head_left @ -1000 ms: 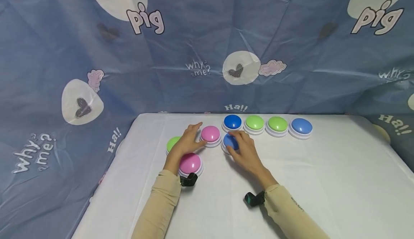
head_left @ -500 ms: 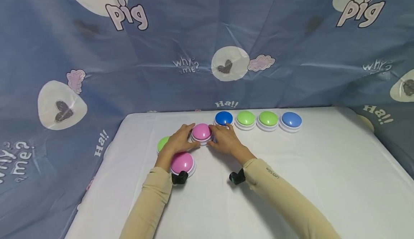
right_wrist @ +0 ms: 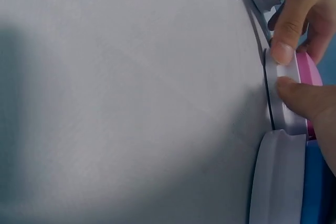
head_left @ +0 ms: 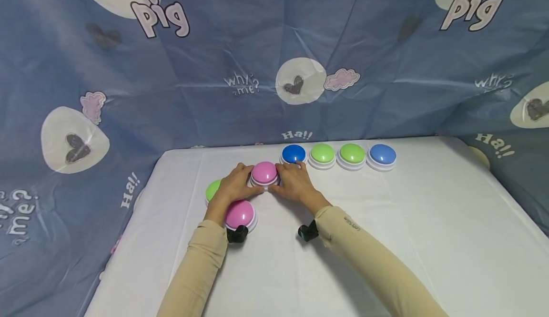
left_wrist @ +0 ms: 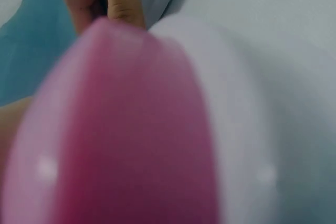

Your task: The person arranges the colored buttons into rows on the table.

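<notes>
A pink dome push button [head_left: 264, 172] on a round white base lies between both hands in the head view. My left hand [head_left: 233, 187] grips its left side, and my right hand [head_left: 295, 183] grips its right side. Both thumbs press the front of the white base in the right wrist view, where a blue button [right_wrist: 283, 179] lies right beside it. The right hand hides that blue button in the head view. Under the left wrist sits a second pink button [head_left: 239, 214], large and blurred in the left wrist view. A green button [head_left: 212, 190] is partly behind the left hand.
Along the back of the white table [head_left: 386, 240] stand a dark blue button [head_left: 293, 153], two green buttons [head_left: 322, 153] and a lighter blue button [head_left: 383, 154] in a row. A printed blue cloth [head_left: 206, 69] hangs behind the table's far edge.
My right hand has left the blue button and moved left onto the pink button's right side. The left hand has come closer around the pink one. The head view has shifted slightly.
</notes>
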### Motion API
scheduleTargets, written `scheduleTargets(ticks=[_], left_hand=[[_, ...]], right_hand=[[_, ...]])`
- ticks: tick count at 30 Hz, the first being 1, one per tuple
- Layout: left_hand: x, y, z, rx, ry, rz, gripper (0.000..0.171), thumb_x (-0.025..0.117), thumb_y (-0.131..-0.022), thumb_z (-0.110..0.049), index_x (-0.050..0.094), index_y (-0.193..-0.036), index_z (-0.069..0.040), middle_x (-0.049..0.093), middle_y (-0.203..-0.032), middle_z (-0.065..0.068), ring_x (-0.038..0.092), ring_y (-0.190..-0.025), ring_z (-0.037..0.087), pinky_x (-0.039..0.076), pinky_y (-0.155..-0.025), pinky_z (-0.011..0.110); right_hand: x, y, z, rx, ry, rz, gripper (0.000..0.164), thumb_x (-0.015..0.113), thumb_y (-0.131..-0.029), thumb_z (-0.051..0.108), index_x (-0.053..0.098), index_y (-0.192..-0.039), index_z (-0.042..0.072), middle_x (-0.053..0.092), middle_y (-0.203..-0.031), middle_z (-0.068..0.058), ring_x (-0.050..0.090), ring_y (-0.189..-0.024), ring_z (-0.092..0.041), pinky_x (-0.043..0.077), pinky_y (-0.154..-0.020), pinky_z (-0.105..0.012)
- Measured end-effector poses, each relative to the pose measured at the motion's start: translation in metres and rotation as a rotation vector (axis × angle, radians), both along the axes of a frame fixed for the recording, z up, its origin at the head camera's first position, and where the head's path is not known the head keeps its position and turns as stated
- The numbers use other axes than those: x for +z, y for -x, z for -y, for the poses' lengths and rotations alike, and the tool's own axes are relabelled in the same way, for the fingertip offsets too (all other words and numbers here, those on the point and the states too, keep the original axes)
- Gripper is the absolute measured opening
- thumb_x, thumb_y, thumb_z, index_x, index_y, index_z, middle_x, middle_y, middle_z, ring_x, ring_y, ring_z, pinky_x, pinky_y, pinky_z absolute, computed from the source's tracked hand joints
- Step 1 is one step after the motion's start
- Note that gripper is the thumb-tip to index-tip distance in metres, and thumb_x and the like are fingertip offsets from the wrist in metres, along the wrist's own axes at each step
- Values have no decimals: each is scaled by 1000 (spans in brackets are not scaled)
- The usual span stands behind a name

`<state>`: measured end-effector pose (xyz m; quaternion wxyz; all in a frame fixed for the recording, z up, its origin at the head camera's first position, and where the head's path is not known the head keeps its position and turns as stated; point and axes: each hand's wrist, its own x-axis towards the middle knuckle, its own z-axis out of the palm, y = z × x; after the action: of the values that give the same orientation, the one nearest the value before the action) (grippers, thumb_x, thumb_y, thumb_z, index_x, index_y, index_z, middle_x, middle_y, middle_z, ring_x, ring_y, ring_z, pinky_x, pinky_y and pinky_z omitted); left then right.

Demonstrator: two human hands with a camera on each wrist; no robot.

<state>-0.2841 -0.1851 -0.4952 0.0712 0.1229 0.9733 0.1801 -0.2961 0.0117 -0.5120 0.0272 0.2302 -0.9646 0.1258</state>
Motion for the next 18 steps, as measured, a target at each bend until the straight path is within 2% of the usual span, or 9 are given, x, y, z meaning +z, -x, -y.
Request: scheduleTargets(ticks=[12,18], left_hand=[[-1,2,-2,41,-23,23,79,71,-78,-48,44,-139,-6,51,-124,16,50,-118,31,47,-94,52],[0,0,0,36,-31,2,78,72,-78,-46,44,-139,-6,50,-127,16,48,-121,32,46,-96,52]], right_hand=[[0,3,2,-35,-40,16,69,66,-79,56,55,-127,7,60,-124,-9,51,-124,-25,26,-113,-49],[0,0,4,-37,-28,-8,70,67,-78,57,56,-125,6,61,-122,-10,51,-123,-25,28,-113,-48]])
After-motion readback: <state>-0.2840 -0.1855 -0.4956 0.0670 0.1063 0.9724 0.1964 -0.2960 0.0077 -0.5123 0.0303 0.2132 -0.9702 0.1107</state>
